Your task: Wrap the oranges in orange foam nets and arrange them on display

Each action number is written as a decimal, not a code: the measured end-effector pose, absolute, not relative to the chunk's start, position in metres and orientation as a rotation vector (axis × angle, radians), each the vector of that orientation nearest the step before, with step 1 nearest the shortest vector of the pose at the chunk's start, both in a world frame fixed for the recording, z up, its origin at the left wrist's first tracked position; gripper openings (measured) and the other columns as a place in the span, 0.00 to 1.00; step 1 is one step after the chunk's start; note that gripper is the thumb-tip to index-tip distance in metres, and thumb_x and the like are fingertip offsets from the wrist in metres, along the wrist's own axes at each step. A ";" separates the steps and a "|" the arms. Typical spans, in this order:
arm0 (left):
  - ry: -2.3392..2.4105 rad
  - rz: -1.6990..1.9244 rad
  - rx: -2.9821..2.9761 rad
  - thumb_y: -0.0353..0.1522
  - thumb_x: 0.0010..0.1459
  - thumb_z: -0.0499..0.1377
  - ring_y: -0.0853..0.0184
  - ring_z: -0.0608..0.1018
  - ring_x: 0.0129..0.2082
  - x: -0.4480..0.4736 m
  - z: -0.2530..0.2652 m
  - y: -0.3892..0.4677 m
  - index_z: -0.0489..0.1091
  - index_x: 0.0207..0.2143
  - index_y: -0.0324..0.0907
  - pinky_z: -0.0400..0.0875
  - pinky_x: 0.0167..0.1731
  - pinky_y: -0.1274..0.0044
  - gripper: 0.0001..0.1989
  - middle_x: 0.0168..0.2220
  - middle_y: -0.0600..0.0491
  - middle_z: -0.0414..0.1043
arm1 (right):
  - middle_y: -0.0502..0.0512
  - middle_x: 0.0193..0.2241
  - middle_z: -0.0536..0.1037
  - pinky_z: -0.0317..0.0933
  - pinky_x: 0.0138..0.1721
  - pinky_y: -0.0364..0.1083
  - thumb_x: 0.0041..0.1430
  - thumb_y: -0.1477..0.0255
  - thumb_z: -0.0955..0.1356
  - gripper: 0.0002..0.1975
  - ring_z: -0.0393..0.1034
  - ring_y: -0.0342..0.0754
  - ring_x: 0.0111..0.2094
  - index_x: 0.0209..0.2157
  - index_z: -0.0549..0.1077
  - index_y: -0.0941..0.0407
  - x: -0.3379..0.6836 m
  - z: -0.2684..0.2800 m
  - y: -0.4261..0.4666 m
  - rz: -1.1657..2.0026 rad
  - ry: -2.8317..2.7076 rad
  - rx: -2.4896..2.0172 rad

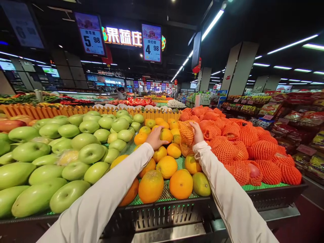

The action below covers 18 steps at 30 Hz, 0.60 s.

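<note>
My left hand point(155, 138) reaches over the pile of oranges, its thumb and fingers closed around the near side of an orange point(167, 135). To its right, my right hand point(197, 134) grips a fruit in a yellow-orange foam net point(186, 132), which stands at the border between the oranges and the red-netted fruit; what is inside the net is hard to make out. Larger oranges point(181, 184) lie on green matting at the front of the bin. A greenish orange point(201, 184) sits under my right forearm.
Green apples point(91, 153) fill the bin on the left. Fruits in red foam nets point(263, 152) are heaped on the right. A low orange picket fence point(63, 111) runs behind. The bin's black slatted front point(162, 216) faces me. Price screens point(152, 43) hang overhead.
</note>
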State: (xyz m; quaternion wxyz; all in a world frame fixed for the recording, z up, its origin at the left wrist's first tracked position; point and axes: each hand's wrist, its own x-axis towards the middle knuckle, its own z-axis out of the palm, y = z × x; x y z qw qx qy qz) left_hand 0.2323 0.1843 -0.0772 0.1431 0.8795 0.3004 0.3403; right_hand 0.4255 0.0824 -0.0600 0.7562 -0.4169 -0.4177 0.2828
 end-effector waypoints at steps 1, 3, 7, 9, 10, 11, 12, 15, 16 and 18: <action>0.825 1.108 2.540 0.38 0.46 0.71 0.48 0.70 0.58 0.230 -0.072 0.180 0.63 0.59 0.39 0.64 0.59 0.60 0.38 0.56 0.40 0.66 | 0.54 0.57 0.63 0.67 0.49 0.31 0.43 0.53 0.70 0.45 0.67 0.32 0.50 0.59 0.55 0.60 0.421 -0.057 0.079 0.607 -0.869 -0.896; 0.746 1.421 2.483 0.40 0.47 0.71 0.52 0.71 0.54 0.224 -0.061 0.168 0.65 0.58 0.42 0.64 0.59 0.62 0.36 0.52 0.44 0.64 | 0.53 0.62 0.57 0.67 0.50 0.30 0.40 0.57 0.73 0.54 0.65 0.33 0.55 0.66 0.50 0.55 0.413 -0.051 0.073 0.577 -0.783 -0.888; 0.634 1.677 2.409 0.42 0.45 0.70 0.54 0.68 0.53 0.222 -0.053 0.145 0.67 0.57 0.44 0.62 0.61 0.62 0.37 0.49 0.46 0.59 | 0.51 0.67 0.45 0.66 0.60 0.28 0.40 0.65 0.75 0.65 0.54 0.34 0.67 0.74 0.37 0.52 0.407 -0.047 0.070 0.535 -0.754 -0.938; 0.544 1.312 2.588 0.40 0.41 0.71 0.51 0.67 0.53 0.228 -0.058 0.138 0.68 0.57 0.46 0.62 0.60 0.59 0.38 0.49 0.46 0.59 | 0.53 0.67 0.44 0.63 0.65 0.29 0.44 0.66 0.75 0.64 0.50 0.33 0.69 0.75 0.36 0.54 0.408 -0.048 0.072 0.520 -0.795 -0.941; 0.498 1.088 2.660 0.40 0.39 0.72 0.50 0.67 0.53 0.231 -0.062 0.137 0.69 0.57 0.47 0.62 0.59 0.58 0.40 0.49 0.46 0.59 | 0.54 0.67 0.45 0.63 0.67 0.31 0.46 0.65 0.74 0.63 0.50 0.32 0.69 0.75 0.35 0.55 0.408 -0.048 0.073 0.511 -0.814 -0.931; 0.458 0.901 2.703 0.40 0.38 0.72 0.49 0.67 0.53 0.235 -0.065 0.136 0.68 0.57 0.47 0.62 0.59 0.57 0.41 0.50 0.46 0.59 | 0.54 0.66 0.47 0.63 0.67 0.32 0.50 0.62 0.73 0.62 0.51 0.32 0.69 0.75 0.33 0.54 0.409 -0.049 0.074 0.506 -0.826 -0.915; 0.434 0.784 2.721 0.41 0.38 0.73 0.48 0.67 0.54 0.237 -0.069 0.135 0.68 0.58 0.47 0.62 0.59 0.56 0.42 0.51 0.45 0.59 | 0.54 0.66 0.49 0.64 0.66 0.33 0.52 0.60 0.72 0.60 0.53 0.32 0.68 0.75 0.33 0.53 0.409 -0.049 0.074 0.508 -0.828 -0.896; 0.423 0.722 2.721 0.45 0.37 0.73 0.46 0.65 0.57 0.241 -0.075 0.138 0.66 0.60 0.47 0.60 0.60 0.54 0.46 0.55 0.43 0.59 | 0.52 0.62 0.57 0.69 0.55 0.31 0.56 0.53 0.70 0.53 0.63 0.31 0.60 0.74 0.41 0.51 0.405 -0.050 0.067 0.636 -0.912 -0.838; 0.426 0.729 2.702 0.46 0.35 0.74 0.45 0.65 0.57 0.240 -0.075 0.140 0.67 0.60 0.47 0.59 0.61 0.54 0.47 0.55 0.43 0.59 | 0.53 0.60 0.61 0.69 0.51 0.31 0.54 0.51 0.71 0.52 0.66 0.32 0.55 0.73 0.48 0.53 0.402 -0.050 0.064 0.723 -0.985 -0.839; 0.400 0.706 2.609 0.46 0.34 0.73 0.45 0.66 0.58 0.237 -0.073 0.146 0.71 0.54 0.44 0.61 0.60 0.56 0.42 0.54 0.42 0.64 | 0.57 0.54 0.67 0.69 0.44 0.32 0.45 0.49 0.75 0.51 0.70 0.34 0.47 0.65 0.61 0.60 0.395 -0.052 0.058 0.952 -1.181 -0.905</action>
